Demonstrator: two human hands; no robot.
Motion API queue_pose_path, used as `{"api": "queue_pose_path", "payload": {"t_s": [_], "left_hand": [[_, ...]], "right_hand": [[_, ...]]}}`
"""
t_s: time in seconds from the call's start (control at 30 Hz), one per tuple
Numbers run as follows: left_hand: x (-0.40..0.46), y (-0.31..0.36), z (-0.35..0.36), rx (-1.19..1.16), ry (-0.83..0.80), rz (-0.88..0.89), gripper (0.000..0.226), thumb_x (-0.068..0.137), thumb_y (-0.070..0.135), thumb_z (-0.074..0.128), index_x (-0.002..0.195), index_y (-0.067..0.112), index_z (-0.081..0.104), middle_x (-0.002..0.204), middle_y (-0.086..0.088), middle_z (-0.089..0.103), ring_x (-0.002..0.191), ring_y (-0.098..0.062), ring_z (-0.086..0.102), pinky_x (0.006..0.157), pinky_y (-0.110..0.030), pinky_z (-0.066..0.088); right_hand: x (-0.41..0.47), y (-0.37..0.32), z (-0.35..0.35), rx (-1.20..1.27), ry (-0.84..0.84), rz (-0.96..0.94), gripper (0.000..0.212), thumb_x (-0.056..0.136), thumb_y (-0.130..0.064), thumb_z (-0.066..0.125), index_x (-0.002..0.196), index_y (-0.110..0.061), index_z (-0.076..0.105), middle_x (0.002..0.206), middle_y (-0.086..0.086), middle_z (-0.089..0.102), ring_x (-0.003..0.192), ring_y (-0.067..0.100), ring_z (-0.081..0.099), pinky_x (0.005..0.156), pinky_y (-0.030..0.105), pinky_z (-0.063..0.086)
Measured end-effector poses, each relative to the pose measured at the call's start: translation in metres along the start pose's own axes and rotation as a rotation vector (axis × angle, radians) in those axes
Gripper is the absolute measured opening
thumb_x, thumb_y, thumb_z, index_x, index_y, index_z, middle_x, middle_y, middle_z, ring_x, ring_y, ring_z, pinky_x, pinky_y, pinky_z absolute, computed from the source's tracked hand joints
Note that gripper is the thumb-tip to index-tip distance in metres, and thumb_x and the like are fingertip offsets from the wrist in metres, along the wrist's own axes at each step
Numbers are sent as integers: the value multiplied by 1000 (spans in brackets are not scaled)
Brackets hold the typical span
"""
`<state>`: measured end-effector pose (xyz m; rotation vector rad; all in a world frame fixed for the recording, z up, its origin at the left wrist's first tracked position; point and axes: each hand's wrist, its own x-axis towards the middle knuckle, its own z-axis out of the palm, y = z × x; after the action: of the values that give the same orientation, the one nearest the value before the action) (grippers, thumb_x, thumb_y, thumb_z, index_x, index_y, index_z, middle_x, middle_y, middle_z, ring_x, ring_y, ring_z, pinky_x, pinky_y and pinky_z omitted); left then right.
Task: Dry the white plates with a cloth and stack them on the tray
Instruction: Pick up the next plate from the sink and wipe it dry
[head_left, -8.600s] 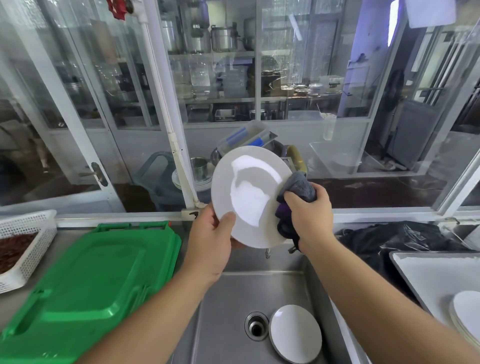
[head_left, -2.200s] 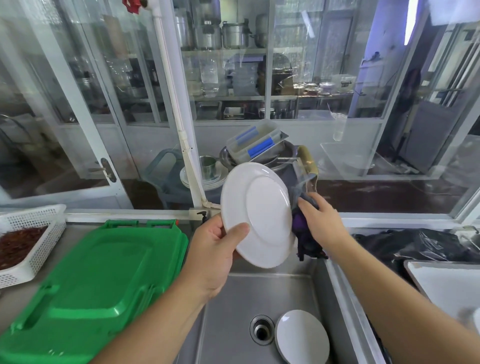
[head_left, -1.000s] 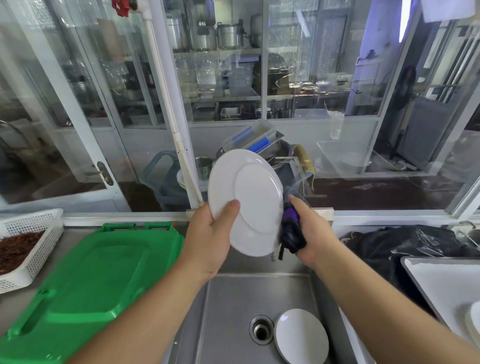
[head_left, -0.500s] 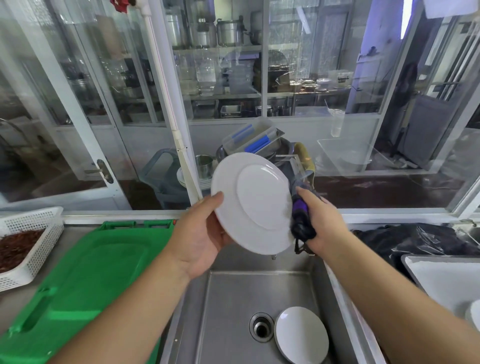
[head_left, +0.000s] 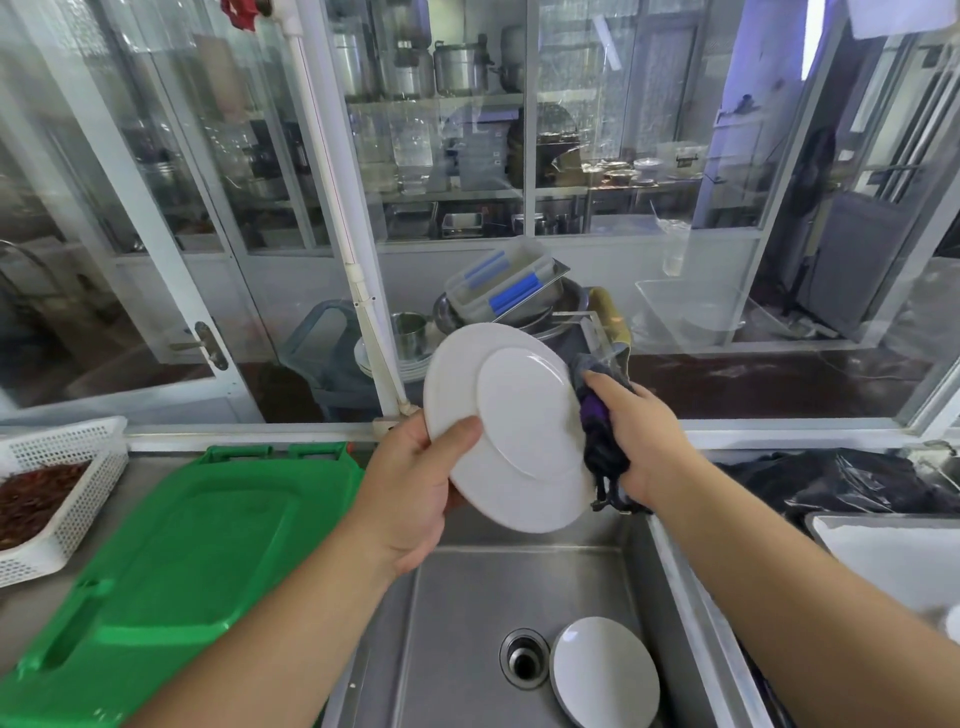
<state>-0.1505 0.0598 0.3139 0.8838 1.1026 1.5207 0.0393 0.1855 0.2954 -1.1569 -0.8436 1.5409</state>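
Plate (head_left: 511, 426) held between hands, over sink (head_left: 467, 623).

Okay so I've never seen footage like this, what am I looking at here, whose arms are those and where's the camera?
There is no machine here. The camera sits on a person's head and looks forward and down, so the two bare arms are the wearer's own. The left hand grips a white plate by its rim, tilted, its underside toward the camera. The right hand holds a dark cloth against the plate's right edge. Below is a steel sink with another white plate lying beside the drain. To the left lies a green plastic lid and a white basket; at far right, a white tray.
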Motion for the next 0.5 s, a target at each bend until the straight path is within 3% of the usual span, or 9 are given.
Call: {"api": "queue_pose_path", "payload": {"t_s": [0.1, 0.17, 0.3, 0.4, 0.5], "left_hand": [[-1, -13, 4, 58, 48, 96, 21, 95, 13, 69, 97, 29, 82, 106, 0, 81, 99, -16, 76, 88, -42, 62], [-1, -23, 4, 127, 94, 169, 18, 88, 29, 78, 103, 39, 80, 113, 2, 80, 110, -19, 73, 98, -51, 57], [-2, -41, 4, 313, 166, 294, 30, 88, 60, 68, 116, 48, 71, 118, 14, 77, 113, -10, 72, 96, -54, 58], [-5, -44, 3, 277, 144, 281, 47, 85, 70, 71, 124, 45, 69, 124, 11, 75, 118, -15, 70, 97, -58, 57], [-4, -41, 2, 171, 96, 268, 48, 82, 57, 82, 126, 45, 67, 131, 5, 72, 125, -23, 67, 103, -63, 52]], "right_hand": [[-3, 17, 5, 126, 38, 80, 34, 89, -38, 82, 115, -18, 72, 88, 11, 74, 73, 28, 68, 65, 42, 60], [-8, 29, 11, 215, 46, 144, 38, 92, -38, 80, 120, -13, 71, 90, 12, 73, 77, 29, 66, 67, 39, 58], [-27, 55, 24, 340, 34, 225, 39, 95, -43, 77, 118, -12, 73, 104, 15, 81, 90, 34, 77, 89, 52, 63], [-34, 65, 27, 374, 8, 223, 37, 96, -44, 75, 118, -14, 73, 102, 11, 82, 85, 28, 80, 75, 43, 67], [-29, 59, 28, 371, 19, 188, 34, 95, -40, 77, 116, -14, 73, 99, 11, 82, 77, 27, 79, 73, 45, 67]]}}
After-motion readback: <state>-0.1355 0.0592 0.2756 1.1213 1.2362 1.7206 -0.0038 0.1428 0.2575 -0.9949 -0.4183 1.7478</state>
